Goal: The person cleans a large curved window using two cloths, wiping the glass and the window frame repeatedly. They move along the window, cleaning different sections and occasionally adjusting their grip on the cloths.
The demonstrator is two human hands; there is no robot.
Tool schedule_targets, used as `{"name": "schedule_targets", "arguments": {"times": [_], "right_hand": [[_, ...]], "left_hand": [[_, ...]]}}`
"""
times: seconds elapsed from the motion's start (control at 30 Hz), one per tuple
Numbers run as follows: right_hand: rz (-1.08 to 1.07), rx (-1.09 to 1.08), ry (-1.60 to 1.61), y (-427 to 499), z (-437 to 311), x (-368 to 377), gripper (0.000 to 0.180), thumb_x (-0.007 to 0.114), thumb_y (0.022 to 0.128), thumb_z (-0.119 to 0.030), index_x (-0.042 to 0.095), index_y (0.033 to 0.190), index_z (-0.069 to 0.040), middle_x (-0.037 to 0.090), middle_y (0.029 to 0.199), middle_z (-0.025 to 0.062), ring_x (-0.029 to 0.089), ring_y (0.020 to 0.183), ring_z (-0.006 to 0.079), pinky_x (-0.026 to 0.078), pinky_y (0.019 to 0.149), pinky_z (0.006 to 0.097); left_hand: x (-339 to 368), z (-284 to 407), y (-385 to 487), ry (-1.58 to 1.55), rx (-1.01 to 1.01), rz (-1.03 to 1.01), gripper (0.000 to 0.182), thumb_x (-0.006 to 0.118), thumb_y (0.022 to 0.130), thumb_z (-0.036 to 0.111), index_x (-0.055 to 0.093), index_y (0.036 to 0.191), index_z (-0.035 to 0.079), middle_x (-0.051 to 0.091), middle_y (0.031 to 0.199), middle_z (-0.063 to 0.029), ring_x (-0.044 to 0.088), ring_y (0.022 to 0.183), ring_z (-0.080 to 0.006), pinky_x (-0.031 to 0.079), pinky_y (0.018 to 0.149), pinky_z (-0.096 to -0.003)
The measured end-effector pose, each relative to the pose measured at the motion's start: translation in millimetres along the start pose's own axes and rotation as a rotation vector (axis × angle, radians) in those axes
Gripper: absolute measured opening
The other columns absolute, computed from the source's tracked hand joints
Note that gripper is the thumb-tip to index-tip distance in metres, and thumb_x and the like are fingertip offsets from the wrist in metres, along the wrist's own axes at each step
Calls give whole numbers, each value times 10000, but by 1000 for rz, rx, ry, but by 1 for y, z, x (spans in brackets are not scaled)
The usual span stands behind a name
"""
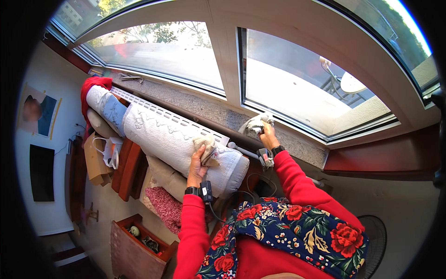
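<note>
My left hand (198, 166) grips a crumpled beige cloth (205, 148) over the top of the sofa backrest, which is draped with a white embossed cover (158, 129). My right hand (268, 135) reaches farther out and holds a bunched white-and-grey rag (256, 122) on the speckled stone windowsill (223, 113). Just beyond that rag runs the bottom frame of the window (278, 117). Small devices are strapped to both wrists, with cables hanging from them. Parts of each cloth are hidden by my fingers.
Between sofa and sill runs a white slotted radiator (167, 111). Metal pieces (130, 77) lie at the sill's far end. A cardboard box (94, 158) and white bag (113, 150) stand left. A low table (139, 249) is below; a fan (374, 240) stands right.
</note>
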State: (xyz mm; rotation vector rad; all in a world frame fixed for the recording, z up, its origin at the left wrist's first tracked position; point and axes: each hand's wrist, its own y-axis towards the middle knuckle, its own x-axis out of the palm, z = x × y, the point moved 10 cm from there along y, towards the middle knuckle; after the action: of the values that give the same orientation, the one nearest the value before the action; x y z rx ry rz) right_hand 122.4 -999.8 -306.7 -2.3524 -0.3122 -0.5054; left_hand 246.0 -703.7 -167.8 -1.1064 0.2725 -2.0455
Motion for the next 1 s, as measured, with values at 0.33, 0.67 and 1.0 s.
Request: {"name": "schedule_targets", "arguments": {"times": [0.33, 0.67, 1.0], "right_hand": [[-200, 596, 596, -35, -55, 161, 201, 517, 910, -87, 553, 1035, 66, 592, 956, 125, 615, 865, 218, 543, 801, 301], [-1152, 664, 868, -193, -255, 293, 398, 480, 966, -137, 289, 1244, 73, 439, 1130, 210, 529, 1074, 308, 534, 922, 421], [-575, -468, 679, -188, -295, 99, 444, 679, 853, -187, 515, 1186, 58, 560, 1211, 165, 541, 1147, 274, 435, 1032, 423]], "left_hand": [[1, -1, -2, -6, -8, 12, 312, 636, 876, 286, 608, 1089, 59, 677, 908, -59, 662, 767, -184, 575, 620, -333], [-1, -1, -2, 18, -1, 6, 321, 635, 879, 290, 606, 1092, 51, 675, 914, -70, 659, 755, -190, 573, 638, -336], [-2, 0, 2, 30, 18, -46, 317, 635, 878, 301, 616, 1083, 60, 677, 926, -65, 656, 781, -195, 557, 654, -337]]}}
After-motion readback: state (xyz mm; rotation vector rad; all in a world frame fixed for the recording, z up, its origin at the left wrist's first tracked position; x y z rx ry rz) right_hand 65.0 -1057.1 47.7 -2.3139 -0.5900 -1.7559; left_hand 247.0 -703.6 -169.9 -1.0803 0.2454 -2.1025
